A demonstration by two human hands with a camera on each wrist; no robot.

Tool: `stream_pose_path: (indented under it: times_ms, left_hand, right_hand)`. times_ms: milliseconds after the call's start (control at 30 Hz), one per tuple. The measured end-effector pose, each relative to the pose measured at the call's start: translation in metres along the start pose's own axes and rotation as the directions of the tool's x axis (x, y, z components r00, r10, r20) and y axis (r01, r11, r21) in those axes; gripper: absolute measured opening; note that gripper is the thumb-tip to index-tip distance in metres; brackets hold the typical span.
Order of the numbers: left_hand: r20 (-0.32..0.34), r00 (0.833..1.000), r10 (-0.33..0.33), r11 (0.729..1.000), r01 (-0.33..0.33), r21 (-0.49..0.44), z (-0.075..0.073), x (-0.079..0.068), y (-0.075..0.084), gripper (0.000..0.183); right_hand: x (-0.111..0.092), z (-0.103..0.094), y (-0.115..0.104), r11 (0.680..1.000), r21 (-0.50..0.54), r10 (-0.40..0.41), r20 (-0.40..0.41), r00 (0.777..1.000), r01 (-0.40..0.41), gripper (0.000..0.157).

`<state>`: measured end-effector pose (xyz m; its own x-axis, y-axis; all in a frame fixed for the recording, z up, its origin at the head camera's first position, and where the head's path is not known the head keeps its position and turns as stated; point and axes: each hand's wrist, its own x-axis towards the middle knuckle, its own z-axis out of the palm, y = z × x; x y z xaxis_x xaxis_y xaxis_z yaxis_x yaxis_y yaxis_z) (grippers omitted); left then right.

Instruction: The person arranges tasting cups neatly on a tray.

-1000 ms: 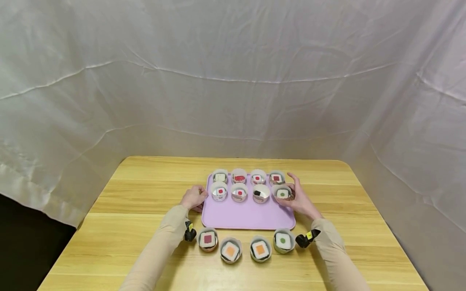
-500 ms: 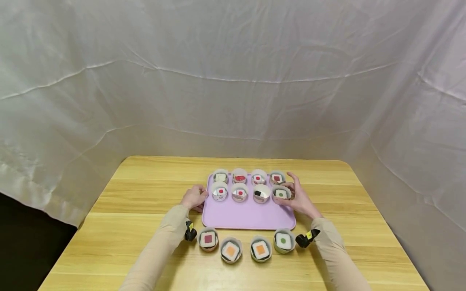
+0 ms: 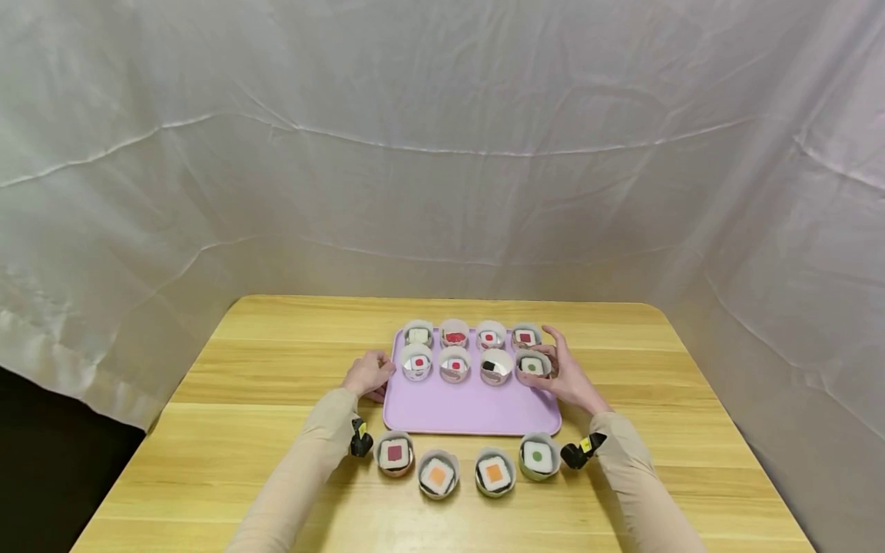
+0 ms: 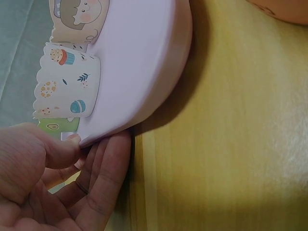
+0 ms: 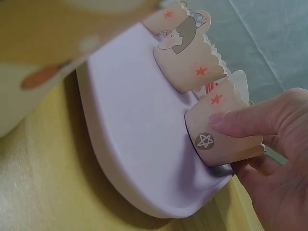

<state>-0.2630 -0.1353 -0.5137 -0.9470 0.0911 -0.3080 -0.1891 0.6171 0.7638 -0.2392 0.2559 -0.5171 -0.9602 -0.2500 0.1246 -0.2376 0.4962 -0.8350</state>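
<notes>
A lilac tray (image 3: 470,411) bears two rows of paper baking cups with sushi pieces in them. My left hand (image 3: 368,375) pinches the tray's left edge, thumb over the rim and fingers underneath, beside a white cup (image 4: 67,79) printed with cupcakes. At the right end of the front row, my right hand (image 3: 570,380) grips a paper cup (image 5: 221,132) holding a square sushi piece (image 3: 531,365) with a green centre. The right thumb presses the cup's near side. Its far side is hidden in the right wrist view.
Several more cups stand on the wooden table in front of the tray: one with a dark red centre (image 3: 394,454), orange ones (image 3: 437,476) (image 3: 494,474) and a green one (image 3: 538,457). A grey curtain (image 3: 442,200) hangs behind the table.
My right hand has shifted the green-centred cup slightly left, closer to the neighbouring cup in its row. My left hand keeps its hold on the tray edge.
</notes>
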Motion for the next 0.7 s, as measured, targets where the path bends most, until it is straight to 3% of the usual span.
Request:
stream_pose_path:
  times_ms: [233,533,700]
  left_hand:
    - [-0.003,1.0,-0.008,1.0,0.008,-0.003,0.0,0.001,0.001,0.017]
    - [-0.009,1.0,-0.007,1.0,0.007,-0.008,0.001,0.003,-0.001,0.016]
    - [-0.011,1.0,-0.003,1.0,0.003,-0.004,0.001,0.002,0.0,0.017]
  right_hand:
    - [-0.001,0.0,-0.001,1.0,0.02,-0.012,0.006,1.0,0.012,0.109]
    - [-0.004,-0.008,0.01,0.985,0.163,-0.064,0.013,0.998,0.061,0.103]
    - [-0.005,-0.016,0.01,0.997,0.079,-0.013,-0.043,0.999,0.016,0.085]
